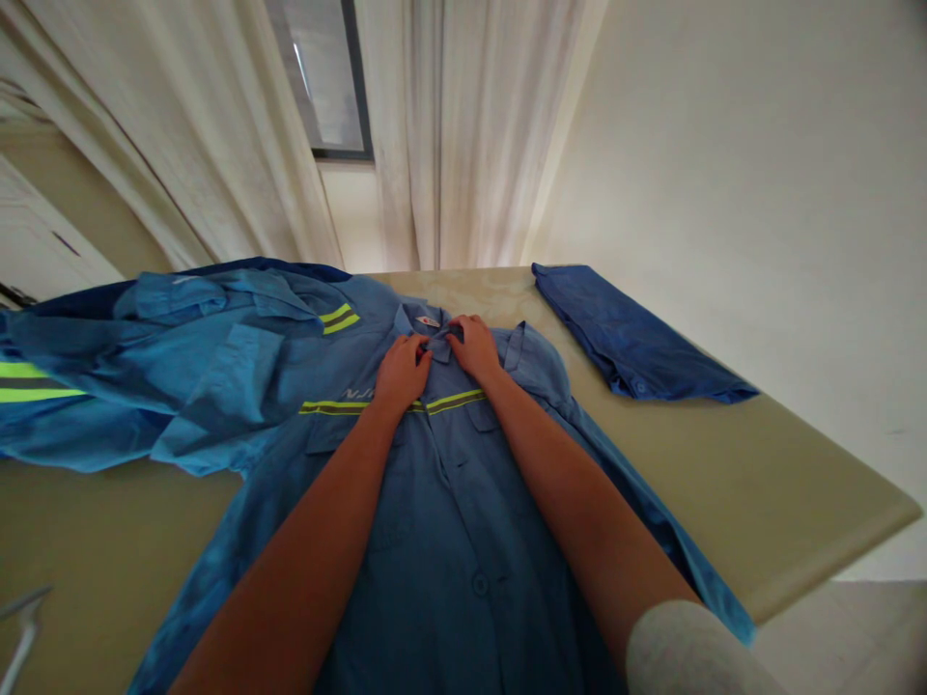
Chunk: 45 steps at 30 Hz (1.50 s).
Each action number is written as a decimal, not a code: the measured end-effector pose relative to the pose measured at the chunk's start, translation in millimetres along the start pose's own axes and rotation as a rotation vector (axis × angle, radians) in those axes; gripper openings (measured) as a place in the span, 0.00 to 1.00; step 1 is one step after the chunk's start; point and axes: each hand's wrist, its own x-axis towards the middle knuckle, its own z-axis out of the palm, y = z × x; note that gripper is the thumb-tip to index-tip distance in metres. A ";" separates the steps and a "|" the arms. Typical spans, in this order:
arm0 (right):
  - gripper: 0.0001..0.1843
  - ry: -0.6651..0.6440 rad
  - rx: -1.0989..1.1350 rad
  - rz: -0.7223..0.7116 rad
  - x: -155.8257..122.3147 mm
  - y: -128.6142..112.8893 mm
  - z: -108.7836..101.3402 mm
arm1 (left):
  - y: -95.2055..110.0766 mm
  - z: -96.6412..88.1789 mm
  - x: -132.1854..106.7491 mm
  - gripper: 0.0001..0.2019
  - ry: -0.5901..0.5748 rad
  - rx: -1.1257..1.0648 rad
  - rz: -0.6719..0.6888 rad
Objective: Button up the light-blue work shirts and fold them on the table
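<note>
A blue button-front work shirt [463, 541] lies face up, spread across the beige table [724, 483], its collar [427, 323] toward the far edge and its body running past the near edge. A yellow-grey reflective stripe [456, 401] crosses the chest above two flap pockets; the collar's fastening is hard to make out.

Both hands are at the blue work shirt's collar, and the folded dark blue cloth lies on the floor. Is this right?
No: the folded dark blue cloth lies on the table, not the floor, in the head view. The left hand and right hand are correct.
</note>
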 end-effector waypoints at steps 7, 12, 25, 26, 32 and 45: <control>0.31 -0.026 -0.037 0.079 -0.4 -0.3 -3.0 | -3.2 -1.2 4.7 0.08 0.044 -0.059 -0.113; 0.40 -0.093 -0.054 0.154 -1.3 -3.0 -2.1 | -11.7 -8.3 17.5 0.07 0.163 -0.044 -0.274; 0.25 0.009 0.114 -0.025 0.0 -10.0 -14.1 | -36.8 -45.8 98.7 0.17 -0.129 0.120 -0.116; 0.23 0.011 0.134 0.005 1.6 -12.6 -16.2 | -36.0 -47.3 101.1 0.18 -0.112 0.102 -0.098; 0.21 -0.360 0.372 0.011 11.3 -25.6 -23.4 | -30.7 -55.3 108.1 0.22 -0.115 0.092 -0.096; 0.14 -0.408 0.447 0.057 11.7 -21.0 -23.2 | -32.8 -70.1 99.9 0.16 -0.142 0.060 -0.096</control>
